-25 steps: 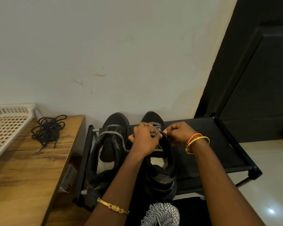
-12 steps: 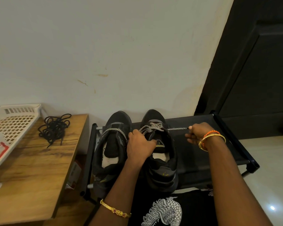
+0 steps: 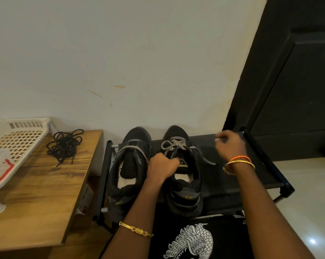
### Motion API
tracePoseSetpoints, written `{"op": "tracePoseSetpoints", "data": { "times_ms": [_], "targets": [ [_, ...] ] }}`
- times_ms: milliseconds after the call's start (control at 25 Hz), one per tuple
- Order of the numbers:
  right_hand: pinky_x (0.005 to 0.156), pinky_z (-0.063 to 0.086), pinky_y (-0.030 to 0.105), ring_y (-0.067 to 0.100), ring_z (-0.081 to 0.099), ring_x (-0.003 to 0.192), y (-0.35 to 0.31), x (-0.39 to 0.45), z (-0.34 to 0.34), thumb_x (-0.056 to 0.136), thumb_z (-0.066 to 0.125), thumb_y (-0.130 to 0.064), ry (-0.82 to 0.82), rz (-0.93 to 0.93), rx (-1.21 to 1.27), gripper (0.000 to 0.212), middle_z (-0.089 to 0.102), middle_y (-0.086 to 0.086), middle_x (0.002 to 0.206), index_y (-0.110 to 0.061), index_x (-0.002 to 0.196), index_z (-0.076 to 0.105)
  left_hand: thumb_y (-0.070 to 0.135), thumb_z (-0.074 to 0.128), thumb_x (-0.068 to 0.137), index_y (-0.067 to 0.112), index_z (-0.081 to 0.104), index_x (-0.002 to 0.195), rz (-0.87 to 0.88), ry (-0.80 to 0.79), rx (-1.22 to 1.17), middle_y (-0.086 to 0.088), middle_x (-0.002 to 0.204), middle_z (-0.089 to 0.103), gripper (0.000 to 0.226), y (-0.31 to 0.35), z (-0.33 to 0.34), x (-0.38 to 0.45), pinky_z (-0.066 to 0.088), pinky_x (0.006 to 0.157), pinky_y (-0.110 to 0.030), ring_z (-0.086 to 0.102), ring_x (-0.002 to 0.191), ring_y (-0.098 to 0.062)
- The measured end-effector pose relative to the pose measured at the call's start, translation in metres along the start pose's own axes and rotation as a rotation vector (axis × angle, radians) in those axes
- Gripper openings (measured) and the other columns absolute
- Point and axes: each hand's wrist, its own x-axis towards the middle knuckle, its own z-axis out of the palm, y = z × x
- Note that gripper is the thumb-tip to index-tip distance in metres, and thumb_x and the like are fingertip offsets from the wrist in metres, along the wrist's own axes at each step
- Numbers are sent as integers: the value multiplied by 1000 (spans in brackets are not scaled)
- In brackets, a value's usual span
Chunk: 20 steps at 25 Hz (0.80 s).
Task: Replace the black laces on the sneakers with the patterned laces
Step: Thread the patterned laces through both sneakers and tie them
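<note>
two black sneakers side by side on black fabric shoe rack (image 3: 232, 176), toes twd wall. left sneaker (image 3: 129, 171): patterned blk/wht lace (image 3: 137, 149) runs across the upper eyelets, tongue folded back, pale insole showing. right sneaker (image 3: 184, 176): patterned lace (image 3: 173, 144) tied in a loose bow over the forefoot, one end trailing off the right side onto the rack fabric, blurred.

left hand (image 3: 162, 168): fingers clenched around the tongue/collar edge of right sneaker, just below the bow, knuckles up. looks like a lace strand passes under the fingers, can't confirm. gold bangle w/ red stones on left wrist (image 3: 136, 230).

right hand (image 3: 228, 144): raised over the rack, to the right of right sneaker, apart from it. motion-blurred; fingers curled inward, cannot tell if they pinch a lace end or nothing. orange thread + gold bangle at right wrist (image 3: 239, 162).

old black laces (image 3: 65, 145): tangled heap on wooden side table (image 3: 36, 202), left of rack, near back edge. white perforated plastic tray (image 3: 14, 144) beside heap, leaning at table's far left, w/ a red mark on its lower part.

bg: off-white wall w/ a few brown scuffs; dark door (image 3: 292, 81) at right; pale glossy floor under rack's right end. person's black shirt w/ white print at bottom centre.
</note>
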Motion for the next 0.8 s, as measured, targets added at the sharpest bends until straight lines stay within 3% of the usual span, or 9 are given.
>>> {"op": "tracePoseSetpoints", "data": {
  "times_ms": [80,160,240,360,480,600,720,800],
  "targets": [
    [93,44,30,16,56,102,-18,-13,18,90,60,-13,-315,-155,46,19,64,5,108,-14,108,66,36,57,82,12,60,80,-7,-1,-3,-3,79,57,24,0,0,1,36,64,-27,54,77,-23],
    [88,49,30,15,58,95,-25,-20,31,92,56,-11,-390,-208,9,15,66,5,101,-14,100,69,35,57,83,11,59,80,-16,-8,-13,-2,78,57,25,-1,0,-1,36,61,-27,53,74,-22],
    [89,51,39,18,60,90,-25,-21,34,92,56,-11,-311,-196,-12,14,67,3,92,-16,89,69,34,56,84,11,58,78,-22,-6,-24,0,75,55,24,-1,0,-2,35,58,-26,51,70,-19],
    [90,50,46,19,60,86,-13,-18,18,91,55,-12,-175,-119,-22,16,63,-1,84,-19,81,63,33,53,87,8,57,92,-22,10,-30,-2,84,54,25,-2,0,-5,36,69,-27,49,79,-21],
    [91,48,42,23,60,92,12,-14,-7,91,57,-14,-81,67,-3,15,64,4,88,-20,78,61,32,52,88,3,57,109,-33,21,-46,-10,104,59,36,-2,1,-5,36,74,-29,49,87,-22],
    [95,45,51,28,59,97,26,-13,-17,90,59,-16,-37,225,-19,16,65,9,92,-18,75,61,31,54,88,1,53,118,-45,32,-35,-14,115,59,42,1,2,-10,37,75,-30,49,90,-23],
    [102,36,49,32,53,109,18,-15,-12,89,60,-17,-15,198,-135,7,60,11,106,-12,92,64,33,62,85,5,39,122,-2,80,-82,-12,114,59,51,3,0,-14,41,75,-31,58,99,-28],
    [104,29,47,31,47,119,4,-16,-3,89,61,-21,-68,68,-168,19,52,10,124,-15,107,62,40,64,85,14,36,117,144,180,-236,-9,108,60,49,5,-4,-16,45,77,-32,60,97,-25]
  ]
}}
